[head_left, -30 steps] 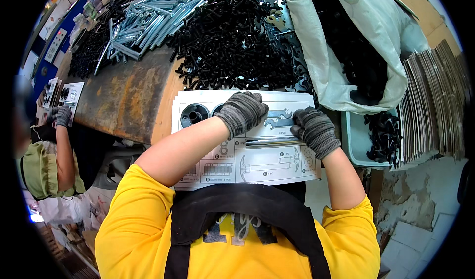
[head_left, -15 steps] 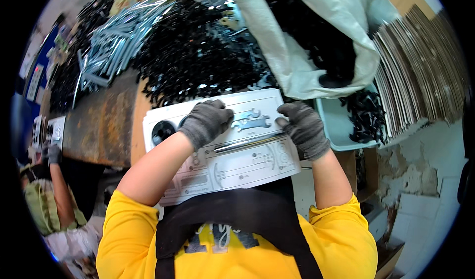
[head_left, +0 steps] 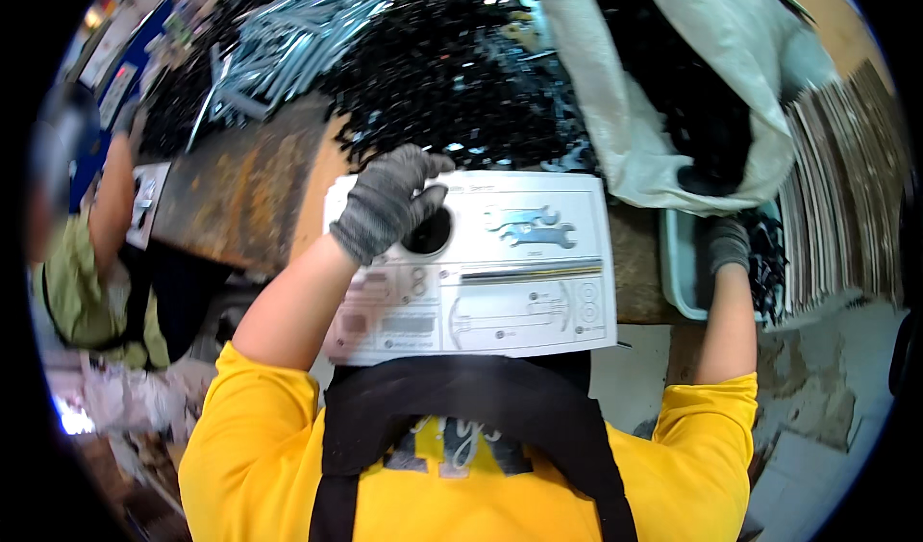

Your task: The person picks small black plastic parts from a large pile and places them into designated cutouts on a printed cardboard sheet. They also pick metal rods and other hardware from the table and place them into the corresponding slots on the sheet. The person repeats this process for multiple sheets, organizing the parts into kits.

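Note:
A white printed sheet (head_left: 538, 282) with outlines of parts lies on the bench in front of me. Two small metal wrenches (head_left: 529, 226) rest on its upper middle. My left hand (head_left: 385, 201), in a grey knit glove, rests on the sheet's upper left corner, its fingers over a round black part (head_left: 430, 234). My right hand (head_left: 726, 244), also gloved, reaches into a grey tray (head_left: 678, 273) of black parts at the right; whether it grips anything is hidden.
A large heap of black parts (head_left: 452, 80) covers the bench behind the sheet. Grey metal rods (head_left: 279, 47) lie at the back left. A white sack (head_left: 673, 90) of black parts stands at the right, next to stacked flat sheets (head_left: 846, 176). Another person (head_left: 87, 263) works at the left.
My right hand left the sheet and moved right into the grey tray. My left hand shifted to the sheet's upper left, onto the round black part.

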`<state>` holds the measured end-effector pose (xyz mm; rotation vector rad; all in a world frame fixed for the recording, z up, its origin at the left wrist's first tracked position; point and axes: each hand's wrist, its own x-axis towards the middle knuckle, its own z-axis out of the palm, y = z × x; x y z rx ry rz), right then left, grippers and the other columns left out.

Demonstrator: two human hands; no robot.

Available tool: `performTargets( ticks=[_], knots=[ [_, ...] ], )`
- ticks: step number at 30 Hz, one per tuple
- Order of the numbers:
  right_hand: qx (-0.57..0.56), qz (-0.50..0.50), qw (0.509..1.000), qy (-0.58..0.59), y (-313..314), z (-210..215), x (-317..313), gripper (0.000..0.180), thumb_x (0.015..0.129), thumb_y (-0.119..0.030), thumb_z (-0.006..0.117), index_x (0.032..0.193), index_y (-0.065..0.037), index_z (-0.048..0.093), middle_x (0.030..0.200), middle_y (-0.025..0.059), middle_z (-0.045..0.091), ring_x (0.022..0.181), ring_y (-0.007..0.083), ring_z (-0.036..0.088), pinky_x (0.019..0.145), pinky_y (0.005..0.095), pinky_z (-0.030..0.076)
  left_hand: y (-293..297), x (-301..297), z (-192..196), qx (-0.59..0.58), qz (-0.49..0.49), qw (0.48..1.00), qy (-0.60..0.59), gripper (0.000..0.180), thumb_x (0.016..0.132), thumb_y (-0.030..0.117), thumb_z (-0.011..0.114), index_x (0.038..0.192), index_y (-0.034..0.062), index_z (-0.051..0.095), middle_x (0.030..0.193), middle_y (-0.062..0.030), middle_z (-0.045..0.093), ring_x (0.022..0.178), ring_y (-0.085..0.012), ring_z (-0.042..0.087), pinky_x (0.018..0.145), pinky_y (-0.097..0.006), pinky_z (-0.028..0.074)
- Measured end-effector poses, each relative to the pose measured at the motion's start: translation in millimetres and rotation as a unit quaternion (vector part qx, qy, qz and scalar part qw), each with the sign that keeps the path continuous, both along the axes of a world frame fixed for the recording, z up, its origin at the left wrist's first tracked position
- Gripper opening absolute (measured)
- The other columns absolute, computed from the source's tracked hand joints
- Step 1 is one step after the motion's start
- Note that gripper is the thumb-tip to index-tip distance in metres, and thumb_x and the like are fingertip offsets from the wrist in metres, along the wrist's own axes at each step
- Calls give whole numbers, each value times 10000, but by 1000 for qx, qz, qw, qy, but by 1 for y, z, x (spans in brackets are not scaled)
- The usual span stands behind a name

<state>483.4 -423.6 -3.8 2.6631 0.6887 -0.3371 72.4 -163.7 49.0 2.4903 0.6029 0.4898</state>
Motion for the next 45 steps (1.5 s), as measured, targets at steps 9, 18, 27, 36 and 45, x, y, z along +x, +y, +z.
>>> performTargets(
  ticks=[9, 18, 27, 36, 45],
  knots=[
    [32, 135, 988, -60, -1, 21, -18, 365, 756, -247, 554, 1077, -75, 573, 1127, 153, 544, 1037, 314, 511, 900, 375, 405, 70, -106, -45, -133, 252, 954, -88, 229, 808, 123, 569, 1018, 38, 598, 945, -122, 594, 891, -225, 580, 789, -303, 457],
    [332, 455, 824, -72, 1, 64, -195, 165, 669, -152, 602, 818, -83, 583, 816, 102, 565, 766, 269, 567, 720, 366, 464, 65, -122, -83, -129, 281, 951, -10, 210, 835, 60, 553, 1038, 15, 581, 995, -91, 595, 930, -167, 557, 820, -285, 441],
    [308, 487, 812, 94, 33, 24, -252, 169, 617, -184, 665, 743, -90, 601, 744, 85, 540, 710, 263, 550, 617, 369, 463, 56, -121, -95, -112, 273, 952, -83, 185, 830, 66, 546, 1004, 26, 592, 954, -98, 604, 916, -179, 555, 821, -292, 427],
    [395, 433, 800, 131, 36, 37, -244, 236, 613, -148, 699, 830, -98, 620, 763, 93, 568, 692, 278, 564, 611, 368, 472, 48, -114, -79, -81, 276, 954, -87, 216, 807, 123, 566, 992, 16, 595, 917, -145, 568, 859, -263, 562, 776, -332, 448],
    [405, 423, 789, 185, 103, 61, -215, 265, 664, -118, 691, 913, -66, 615, 830, 119, 587, 732, 271, 581, 646, 351, 482, 105, -87, -62, -99, 240, 953, -159, 371, 783, 131, 597, 1137, 69, 508, 925, -116, 574, 825, -225, 569, 766, -321, 458]
  ],
)
